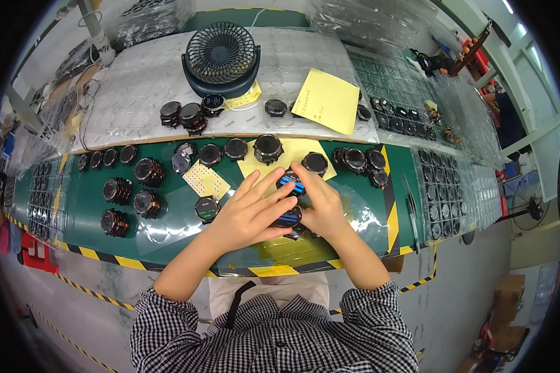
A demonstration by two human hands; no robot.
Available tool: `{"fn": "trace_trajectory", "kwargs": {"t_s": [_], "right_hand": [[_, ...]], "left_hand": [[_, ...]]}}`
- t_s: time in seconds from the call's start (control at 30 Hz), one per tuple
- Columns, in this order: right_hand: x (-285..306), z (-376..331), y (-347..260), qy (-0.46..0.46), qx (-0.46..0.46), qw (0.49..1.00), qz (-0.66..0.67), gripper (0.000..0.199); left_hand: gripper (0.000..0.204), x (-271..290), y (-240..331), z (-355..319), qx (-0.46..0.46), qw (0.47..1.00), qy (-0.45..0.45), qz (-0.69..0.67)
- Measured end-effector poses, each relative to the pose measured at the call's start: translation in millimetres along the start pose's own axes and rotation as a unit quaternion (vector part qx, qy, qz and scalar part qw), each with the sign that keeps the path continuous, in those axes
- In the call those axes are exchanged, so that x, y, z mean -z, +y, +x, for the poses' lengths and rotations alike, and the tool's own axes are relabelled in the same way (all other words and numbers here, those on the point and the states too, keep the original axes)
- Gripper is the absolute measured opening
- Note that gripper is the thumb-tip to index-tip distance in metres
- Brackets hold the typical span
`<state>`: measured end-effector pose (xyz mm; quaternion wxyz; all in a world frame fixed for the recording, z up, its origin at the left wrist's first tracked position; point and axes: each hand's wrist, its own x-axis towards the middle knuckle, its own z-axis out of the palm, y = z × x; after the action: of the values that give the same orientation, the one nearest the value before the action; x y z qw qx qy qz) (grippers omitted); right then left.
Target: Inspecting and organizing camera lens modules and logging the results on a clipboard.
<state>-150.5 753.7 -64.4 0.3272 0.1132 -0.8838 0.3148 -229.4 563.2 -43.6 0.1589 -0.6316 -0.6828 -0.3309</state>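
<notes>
A round black smartwatch case [290, 184] with a lit blue screen sits between my two hands. My right hand [322, 204] is curled around its right side. Stretched over it from the left is my left hand [250, 211], fingers apart, with fingertips at the screen. A second watch case [289, 217], also lit blue, lies just below, partly under my left fingers. More watch parts beneath my hands are mostly hidden. Left of my left hand, another watch case [207, 209] shows green marks on its screen.
Stacks of watch cases [147, 171] stand at left, with others [353, 160] at right. Tweezers [412, 211] lie near a filled clear tray [443, 202]. A black fan [223, 59] and yellow paper [327, 101] occupy the raised back shelf. Striped tape [274, 271] marks the front edge.
</notes>
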Motion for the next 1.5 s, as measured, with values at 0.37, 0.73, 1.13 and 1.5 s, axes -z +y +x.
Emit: {"fn": "trace_trajectory", "kwargs": {"t_s": [0.37,0.73,1.13,1.5], "right_hand": [[-3.4,3.6,-9.0,-0.028,-0.313,0.846,0.430,0.063],[2.3,4.4,-7.4,-0.006,-0.343,0.812,0.472,0.037],[3.9,3.8,-10.2,-0.039,-0.336,0.855,0.393,0.044],[-5.5,3.6,-8.1,-0.032,-0.205,0.956,0.209,0.064]], "left_hand": [[0.066,-20.8,-13.5,-9.5,0.388,0.747,0.206,-0.499],[0.042,-17.0,-12.6,-12.8,0.394,0.739,0.164,-0.522],[0.046,-16.4,-10.6,-14.0,0.374,0.748,0.150,-0.528],[0.072,-28.4,-7.4,-14.1,0.362,0.822,0.125,-0.422]]}}
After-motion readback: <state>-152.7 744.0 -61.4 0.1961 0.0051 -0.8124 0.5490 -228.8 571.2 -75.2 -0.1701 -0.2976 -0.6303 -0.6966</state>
